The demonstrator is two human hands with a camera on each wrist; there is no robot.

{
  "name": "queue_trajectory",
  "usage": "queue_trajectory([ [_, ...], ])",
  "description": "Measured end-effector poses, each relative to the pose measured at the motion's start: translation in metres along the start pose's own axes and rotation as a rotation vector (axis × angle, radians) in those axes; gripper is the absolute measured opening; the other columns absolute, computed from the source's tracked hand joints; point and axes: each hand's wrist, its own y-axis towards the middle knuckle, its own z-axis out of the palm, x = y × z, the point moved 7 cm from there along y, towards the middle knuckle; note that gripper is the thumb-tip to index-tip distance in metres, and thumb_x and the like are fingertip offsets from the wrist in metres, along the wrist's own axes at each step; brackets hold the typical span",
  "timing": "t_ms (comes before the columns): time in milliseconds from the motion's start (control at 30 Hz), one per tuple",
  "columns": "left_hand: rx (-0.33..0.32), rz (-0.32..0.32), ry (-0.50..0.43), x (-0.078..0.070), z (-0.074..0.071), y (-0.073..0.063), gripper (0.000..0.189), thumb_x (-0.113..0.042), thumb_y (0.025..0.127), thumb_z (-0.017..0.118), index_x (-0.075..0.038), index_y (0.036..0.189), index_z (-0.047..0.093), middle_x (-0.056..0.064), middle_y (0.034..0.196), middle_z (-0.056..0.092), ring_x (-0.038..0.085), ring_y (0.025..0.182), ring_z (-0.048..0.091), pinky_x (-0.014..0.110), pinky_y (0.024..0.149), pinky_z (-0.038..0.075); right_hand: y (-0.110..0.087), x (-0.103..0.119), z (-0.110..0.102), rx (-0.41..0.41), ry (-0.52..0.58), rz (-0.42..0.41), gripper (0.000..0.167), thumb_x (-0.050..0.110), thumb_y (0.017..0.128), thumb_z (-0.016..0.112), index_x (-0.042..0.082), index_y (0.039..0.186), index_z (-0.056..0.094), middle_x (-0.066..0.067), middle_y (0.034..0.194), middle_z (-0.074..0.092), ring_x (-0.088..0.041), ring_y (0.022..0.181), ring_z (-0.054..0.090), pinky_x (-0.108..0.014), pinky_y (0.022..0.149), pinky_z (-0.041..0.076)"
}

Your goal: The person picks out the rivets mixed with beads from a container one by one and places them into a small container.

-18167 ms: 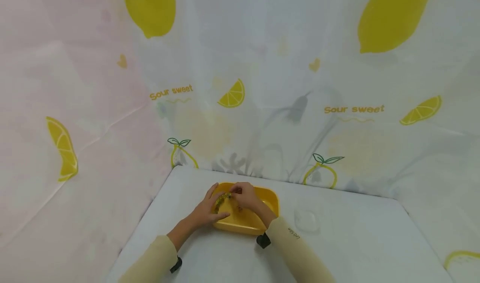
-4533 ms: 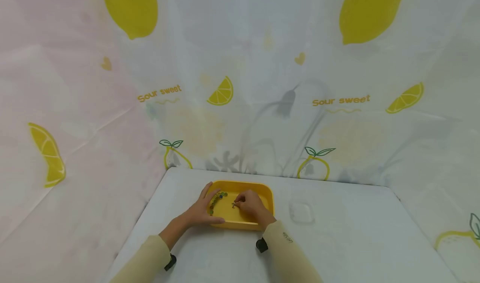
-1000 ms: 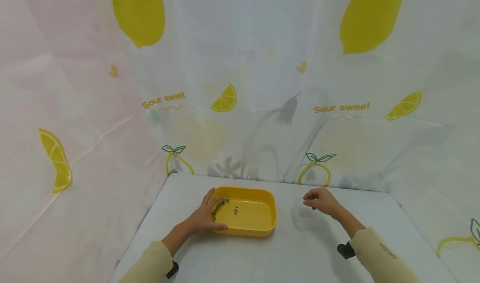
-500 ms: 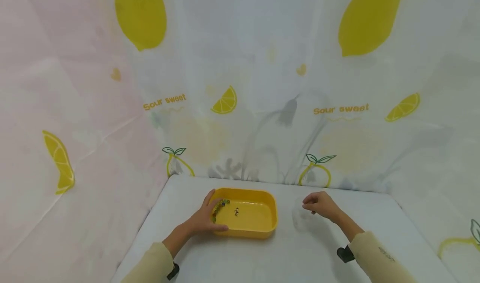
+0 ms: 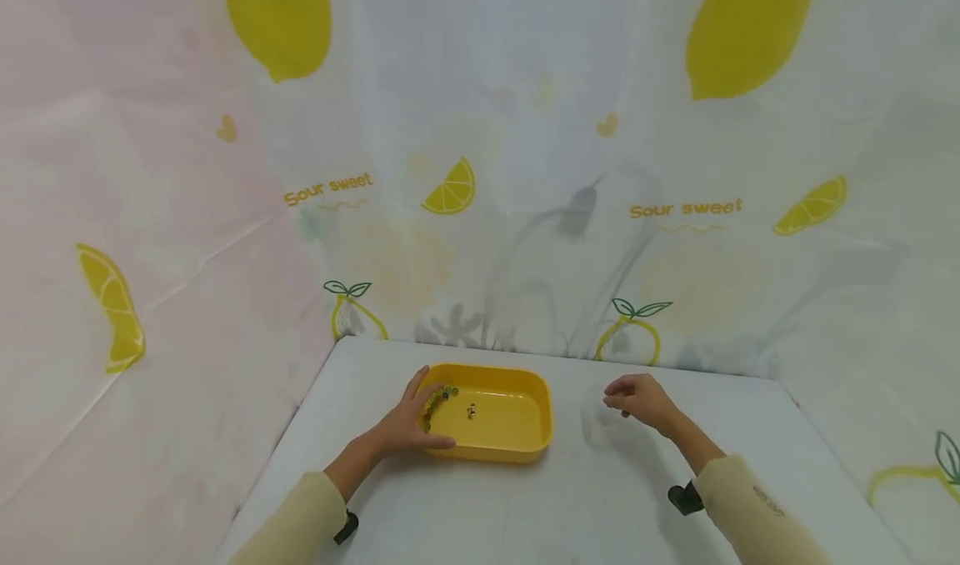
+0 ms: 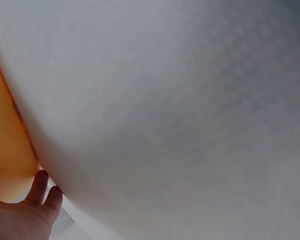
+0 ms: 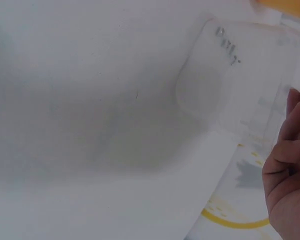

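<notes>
My left hand (image 5: 405,426) rests over the left end of the yellow tray (image 5: 547,432), fingers spread along its wall and thumb at the front rim. In the left wrist view, fingers (image 6: 37,187) lie straight beside its outer wall. Several small green marbles (image 5: 429,411), with a blue one among them, curve along the tray's left inside. Small silvery bits (image 5: 471,412) cluster near its middle. My right hand (image 5: 641,400), fingers bent, hangs over the clear box (image 7: 195,85); whether it pinches something tiny is hidden. Small dark marks or pieces (image 7: 227,45) show at one corner of the box.
Everything stands on a white table (image 5: 480,515). A lemon-print cloth wall (image 5: 525,173) rises behind the table, with another cloth wall (image 5: 187,315) along the left. The clear box is hard to see against the white surface.
Since the 4.5-second-old frame my right hand has left the silvery bits in the tray and moved right, over the clear box. Over the last second both hands have stayed almost still.
</notes>
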Motion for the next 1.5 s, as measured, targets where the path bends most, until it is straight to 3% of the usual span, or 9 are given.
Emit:
queue_trajectory([
  [300,-0.016,0.023,0.008,-0.001,-0.002,0.0,0.103,-0.061,0.068,0.082,-0.022,0.151,0.035,0.008,0.167,-0.005,0.042,0.146,0.026,0.064,0.111,0.032,-0.002,0.003,-0.009,-0.042,0.002,-0.001,0.027,0.017,0.095,0.064,-0.005,0.112,0.067,-0.018,0.096,0.073,-0.017,0.072,0.062,-0.032,0.063,0.051],
  [433,-0.016,0.022,-0.003,-0.002,-0.002,0.001,0.102,-0.059,0.069,0.082,-0.022,0.152,0.035,0.007,0.167,-0.005,0.042,0.147,0.026,0.063,0.112,0.032,-0.006,0.01,-0.025,-0.12,-0.063,-0.034,0.033,0.023,0.099,0.061,-0.004,0.117,0.066,-0.023,0.105,0.07,-0.021,0.078,0.066,-0.032,0.065,0.053],
  [567,-0.019,0.017,0.003,-0.001,-0.002,0.002,0.102,-0.058,0.069,0.083,-0.021,0.152,0.036,0.008,0.167,-0.004,0.042,0.147,0.025,0.063,0.112,0.032,-0.013,0.016,-0.044,-0.257,-0.239,-0.121,0.051,0.035,0.1,0.058,-0.005,0.131,0.056,-0.027,0.122,0.062,-0.034,0.096,0.067,-0.045,0.076,0.056],
  [633,-0.016,0.014,0.002,-0.002,-0.002,0.002,0.102,-0.058,0.069,0.083,-0.021,0.151,0.036,0.008,0.167,-0.005,0.041,0.147,0.024,0.064,0.112,0.031,-0.018,0.017,-0.053,-0.327,-0.358,-0.174,0.061,0.038,0.098,0.059,-0.005,0.139,0.046,-0.03,0.135,0.051,-0.043,0.111,0.06,-0.055,0.086,0.052],
  [733,-0.017,0.021,-0.006,-0.002,-0.001,0.001,0.102,-0.058,0.069,0.083,-0.022,0.151,0.036,0.008,0.167,-0.005,0.042,0.147,0.024,0.064,0.112,0.032,-0.024,0.016,-0.064,-0.403,-0.563,-0.242,0.073,0.042,0.095,0.061,0.001,0.15,0.033,-0.032,0.151,0.031,-0.053,0.123,0.046,-0.069,0.092,0.043],
  [900,-0.022,0.023,-0.019,-0.001,0.002,-0.001,0.102,-0.057,0.068,0.084,-0.022,0.151,0.036,0.007,0.167,-0.005,0.041,0.147,0.025,0.063,0.112,0.032,-0.031,0.004,-0.078,-0.501,-0.8,-0.313,0.083,0.046,0.091,0.06,0.017,0.157,0.021,-0.03,0.159,0.013,-0.056,0.127,0.038,-0.073,0.096,0.034],
  [1133,-0.013,0.034,-0.01,-0.003,0.004,0.0,0.106,-0.062,0.067,0.082,-0.02,0.152,0.035,0.008,0.167,-0.004,0.042,0.148,0.024,0.064,0.112,0.032,-0.042,-0.011,-0.088,-0.511,-0.832,-0.288,0.087,0.047,0.089,0.06,0.021,0.159,0.015,-0.025,0.164,-0.001,-0.053,0.137,0.023,-0.071,0.108,0.019],
  [1367,-0.025,0.056,0.025,-0.005,-0.002,0.003,0.108,-0.065,0.066,0.081,-0.021,0.152,0.035,0.008,0.167,-0.003,0.042,0.147,0.026,0.062,0.11,0.035,-0.044,-0.013,-0.095,-0.56,-0.86,-0.316,0.085,0.052,0.09,0.056,0.02,0.159,0.017,-0.028,0.162,0.004,-0.053,0.134,0.026,-0.072,0.106,0.021],
  [1500,-0.021,0.051,0.023,-0.001,-0.003,0.001,0.107,-0.063,0.065,0.083,-0.021,0.152,0.036,0.01,0.167,-0.003,0.043,0.146,0.026,0.064,0.11,0.035,-0.046,-0.016,-0.093,-0.553,-0.868,-0.315,0.088,0.049,0.087,0.06,0.02,0.159,0.017,-0.029,0.162,0.006,-0.054,0.133,0.028,-0.072,0.106,0.021],
])
